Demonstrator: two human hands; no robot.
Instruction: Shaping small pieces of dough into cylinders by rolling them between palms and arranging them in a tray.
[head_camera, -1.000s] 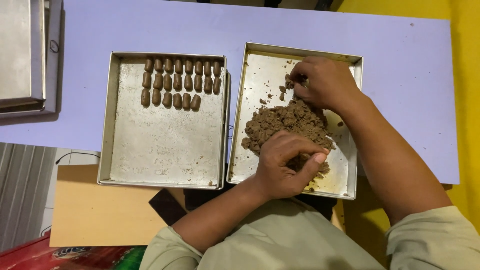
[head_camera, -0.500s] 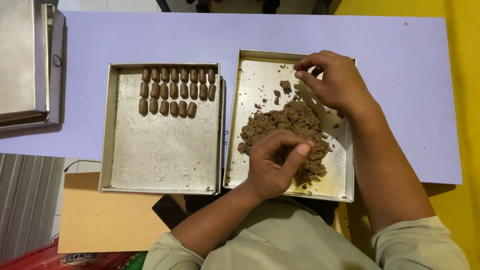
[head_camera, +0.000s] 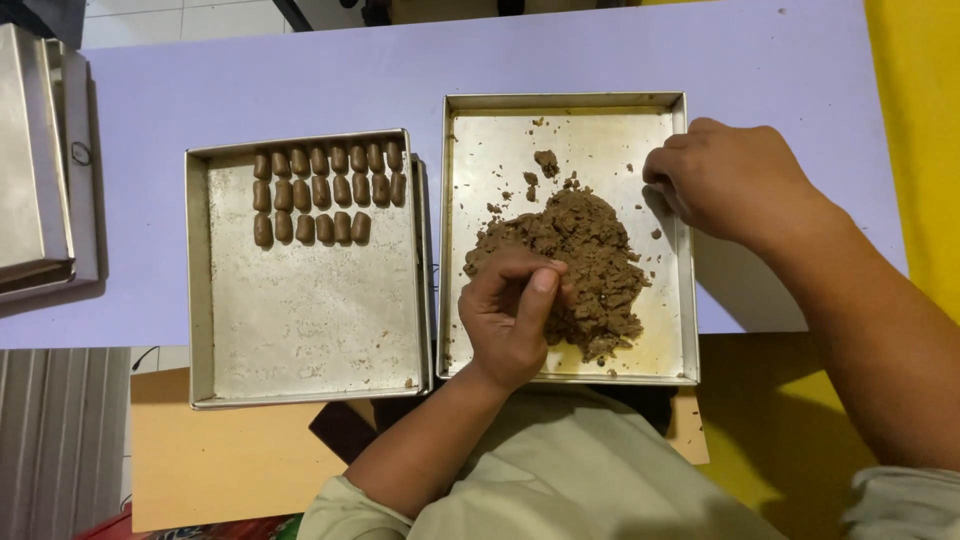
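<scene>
Brown crumbly dough (head_camera: 585, 255) was heaped in the right metal tray (head_camera: 570, 372), and a bit of it was pinched between thumb and fingers of the left hand (head_camera: 515, 305). The right hand (head_camera: 730, 180) was curled at the tray's right rim; whether it held anything could not be told. Crumbs could be dropped over the rim if the pinch loosened. The shaped pieces (head_camera: 325, 190) in the left tray (head_camera: 300, 320) could be squashed by a careless reach. Both trays were overhanging the edge of the lilac bench (head_camera: 300, 80); grey tiles were seen beyond.
</scene>
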